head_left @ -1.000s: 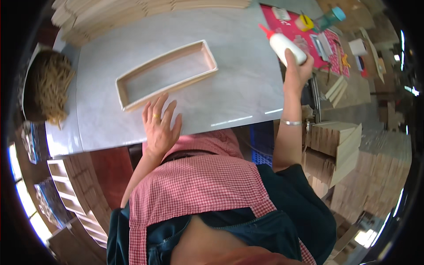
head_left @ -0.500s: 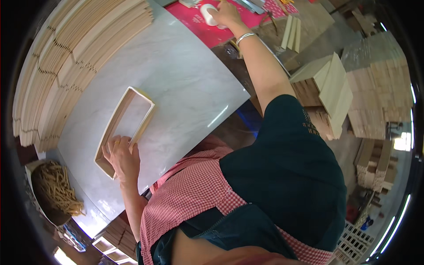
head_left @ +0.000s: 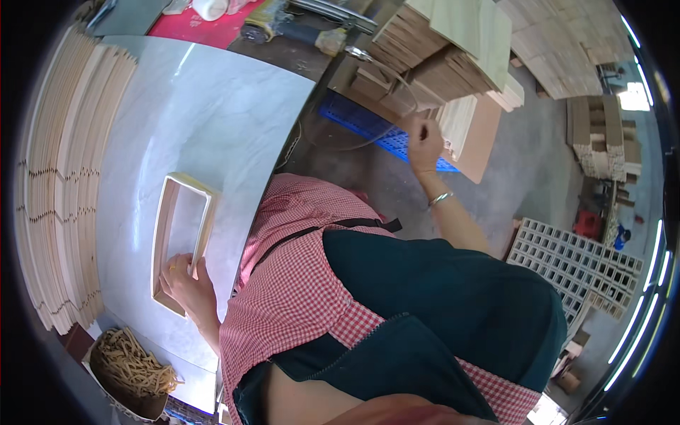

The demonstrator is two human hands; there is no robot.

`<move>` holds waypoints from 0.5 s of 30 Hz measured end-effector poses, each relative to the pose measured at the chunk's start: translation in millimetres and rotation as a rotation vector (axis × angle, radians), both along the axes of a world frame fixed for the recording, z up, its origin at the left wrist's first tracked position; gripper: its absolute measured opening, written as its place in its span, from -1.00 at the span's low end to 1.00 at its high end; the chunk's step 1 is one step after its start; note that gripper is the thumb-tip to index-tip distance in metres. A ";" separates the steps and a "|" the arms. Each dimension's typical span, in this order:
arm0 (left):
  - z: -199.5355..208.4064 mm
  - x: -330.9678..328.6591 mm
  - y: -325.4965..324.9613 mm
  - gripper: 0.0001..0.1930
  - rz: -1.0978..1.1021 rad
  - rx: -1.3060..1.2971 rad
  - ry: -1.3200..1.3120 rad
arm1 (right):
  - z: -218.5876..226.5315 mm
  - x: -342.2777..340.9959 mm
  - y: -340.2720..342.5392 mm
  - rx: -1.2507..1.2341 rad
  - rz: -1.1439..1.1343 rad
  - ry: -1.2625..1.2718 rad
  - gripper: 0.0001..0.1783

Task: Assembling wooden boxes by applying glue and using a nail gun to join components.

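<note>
At nine o'clock a stack of thin wooden strips (head_left: 60, 177) curves along the far edge of the pale marble tabletop (head_left: 205, 92). Toward seven o'clock, at the table's corner, sits a bowl of straw-coloured sticks (head_left: 134, 368), partly cut off by the dark rim.

My left hand (head_left: 185, 287) rests on the near end of the rectangular wooden frame (head_left: 164, 227), which lies flat on the tabletop between eight and nine o'clock. My fingers are curled over its corner, holding it down; the corner itself is hidden under them.

At the centre my red checked apron (head_left: 304, 283) and dark shirt fill the view and cover the table's near edge.

At twelve o'clock a red mat (head_left: 205, 30) lies with a white bottle (head_left: 209, 7) cut by the top edge, and tools beside it too blurred to tell.

My right hand (head_left: 423, 142) is at one o'clock, off the table, fingers closed loosely by a stack of wooden boards (head_left: 453, 64); whether it grips a board or the thin cord (head_left: 368, 67) arcing there, I cannot tell. A blue crate (head_left: 368, 120) lies behind it. At four o'clock a white grid rack (head_left: 567, 262) lies on the floor.
</note>
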State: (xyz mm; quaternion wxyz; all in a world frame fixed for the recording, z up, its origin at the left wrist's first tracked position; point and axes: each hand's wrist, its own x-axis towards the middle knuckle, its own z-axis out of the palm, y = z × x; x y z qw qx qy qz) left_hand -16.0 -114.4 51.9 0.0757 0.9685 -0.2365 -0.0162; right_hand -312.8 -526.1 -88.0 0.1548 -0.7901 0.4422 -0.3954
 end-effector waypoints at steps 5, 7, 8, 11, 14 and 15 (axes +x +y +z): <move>5.7 -8.4 7.2 -0.87 0.033 0.027 -0.002 | -83.9 -109.2 -94.1 -0.233 -0.547 0.442 -0.52; -2.3 -15.4 15.8 -0.86 0.075 0.004 -0.020 | -104.6 -125.6 -118.3 0.359 -0.576 0.812 -0.26; -8.6 -14.4 16.5 -0.86 0.065 0.009 -0.038 | -113.9 -127.2 -129.5 0.468 -0.592 0.787 -0.19; -3.8 -21.4 2.7 -0.83 0.103 -0.057 -0.089 | -105.5 -112.8 -112.2 0.572 -0.677 0.654 -0.12; -3.1 -28.0 7.4 -0.79 0.127 -0.121 -0.079 | -112.0 -118.9 -112.3 0.563 -0.717 0.593 -0.12; -3.1 -29.4 10.1 -0.77 0.149 -0.131 -0.064 | -118.8 -121.5 -118.4 0.576 -0.708 0.570 -0.12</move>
